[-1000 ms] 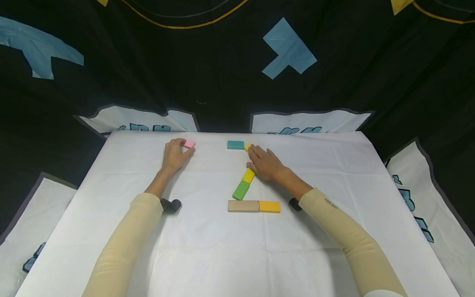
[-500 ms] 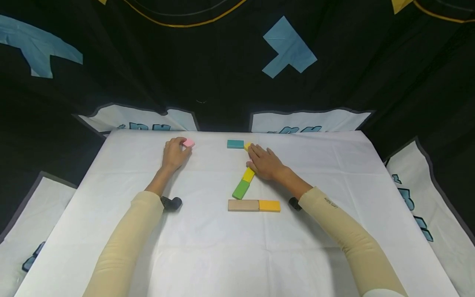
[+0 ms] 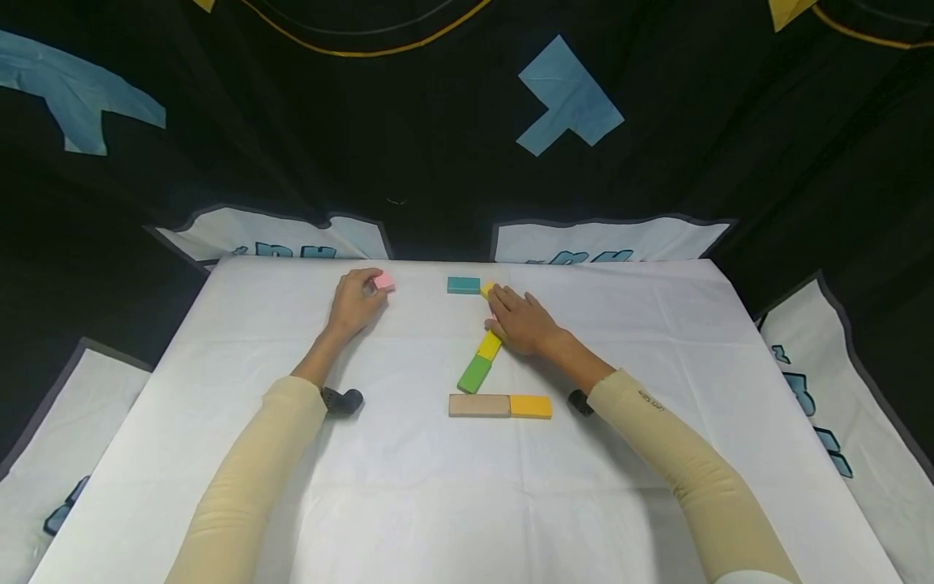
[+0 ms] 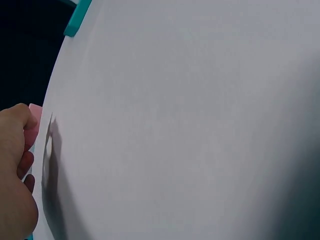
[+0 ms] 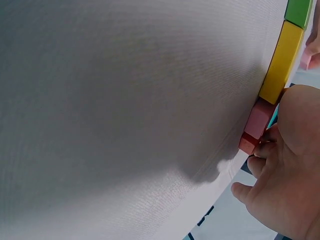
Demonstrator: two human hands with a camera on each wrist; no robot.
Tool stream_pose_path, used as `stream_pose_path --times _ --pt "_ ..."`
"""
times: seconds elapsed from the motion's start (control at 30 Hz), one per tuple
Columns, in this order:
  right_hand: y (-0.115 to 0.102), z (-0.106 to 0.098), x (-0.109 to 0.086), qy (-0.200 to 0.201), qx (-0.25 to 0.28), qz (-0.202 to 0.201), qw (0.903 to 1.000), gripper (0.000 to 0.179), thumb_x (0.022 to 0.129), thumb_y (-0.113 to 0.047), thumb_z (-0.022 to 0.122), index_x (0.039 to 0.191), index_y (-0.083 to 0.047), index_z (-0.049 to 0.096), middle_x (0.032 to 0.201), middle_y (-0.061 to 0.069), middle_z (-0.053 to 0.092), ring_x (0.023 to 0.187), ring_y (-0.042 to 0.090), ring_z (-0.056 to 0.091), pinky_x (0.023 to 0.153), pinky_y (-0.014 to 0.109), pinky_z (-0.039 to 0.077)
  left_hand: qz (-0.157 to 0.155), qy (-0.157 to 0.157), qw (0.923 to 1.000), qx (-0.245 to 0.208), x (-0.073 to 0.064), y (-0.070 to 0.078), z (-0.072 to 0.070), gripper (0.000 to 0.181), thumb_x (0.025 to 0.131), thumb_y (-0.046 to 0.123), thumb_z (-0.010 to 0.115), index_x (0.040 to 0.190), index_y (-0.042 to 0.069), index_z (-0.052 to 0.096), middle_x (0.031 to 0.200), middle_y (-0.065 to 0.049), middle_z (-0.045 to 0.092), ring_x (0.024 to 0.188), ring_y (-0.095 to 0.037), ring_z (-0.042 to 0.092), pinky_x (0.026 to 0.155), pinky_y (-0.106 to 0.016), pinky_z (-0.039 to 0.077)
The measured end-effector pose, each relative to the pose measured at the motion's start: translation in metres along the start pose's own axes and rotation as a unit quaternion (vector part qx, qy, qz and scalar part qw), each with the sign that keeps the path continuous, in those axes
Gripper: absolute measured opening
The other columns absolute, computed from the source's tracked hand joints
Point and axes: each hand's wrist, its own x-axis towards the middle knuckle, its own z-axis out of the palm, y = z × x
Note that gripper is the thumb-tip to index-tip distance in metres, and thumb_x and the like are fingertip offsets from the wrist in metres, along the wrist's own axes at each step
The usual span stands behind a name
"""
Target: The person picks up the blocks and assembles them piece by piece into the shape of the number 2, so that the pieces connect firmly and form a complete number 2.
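Note:
My left hand [image 3: 354,302] pinches a small pink block [image 3: 383,281] between thumb and fingers near the far edge of the table. In the left wrist view the same pink block [image 4: 33,125] shows at the fingertips. My right hand [image 3: 524,322] lies over a line of blocks, its fingers extended and touching them. The right wrist view shows a pinkish block [image 5: 259,118] and a red block [image 5: 248,143] beside that hand's fingers. Yellow blocks [image 3: 489,345] [image 3: 486,289] stick out on both sides of the hand; parts of the line are hidden beneath it.
A teal block [image 3: 463,285] lies at the line's far end, between the hands. Nearer the person, a green block [image 3: 474,375] continues the line down to a tan block [image 3: 479,405] and an orange-yellow block [image 3: 531,406] set end to end. White cloth [image 3: 409,503] covers the table.
My left hand has shifted slightly left and then back to the right, carrying the pink block nearer the teal one. The right hand and the other blocks stay in place.

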Motion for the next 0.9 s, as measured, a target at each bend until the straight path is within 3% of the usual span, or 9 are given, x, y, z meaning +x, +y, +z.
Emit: stream_pose_path --times 0.3,0.9 --pt "0.000 0.000 0.000 0.001 -0.002 0.000 1.0000 0.065 0.109 -0.042 0.034 0.159 -0.004 0.019 0.165 0.013 0.015 0.151 0.029 0.015 0.119 0.053 0.012 0.045 -0.008 0.9986 -0.027 0.006 0.014 0.013 0.042 0.093 0.006 0.063 0.134 -0.001 0.059 0.135 -0.022 0.054 0.126 -0.038 0.047 0.108 -0.051 0.035" --pt "-0.001 -0.003 -0.002 -0.001 0.010 0.000 1.0000 0.066 0.108 -0.042 0.036 0.159 -0.003 0.019 0.165 0.013 0.015 0.151 0.029 0.015 0.120 0.053 0.011 0.089 -0.049 0.9943 -0.032 0.011 0.041 0.042 0.040 0.090 0.002 0.062 0.130 -0.004 0.061 0.132 -0.023 0.059 0.125 -0.036 0.051 0.110 -0.045 0.036"
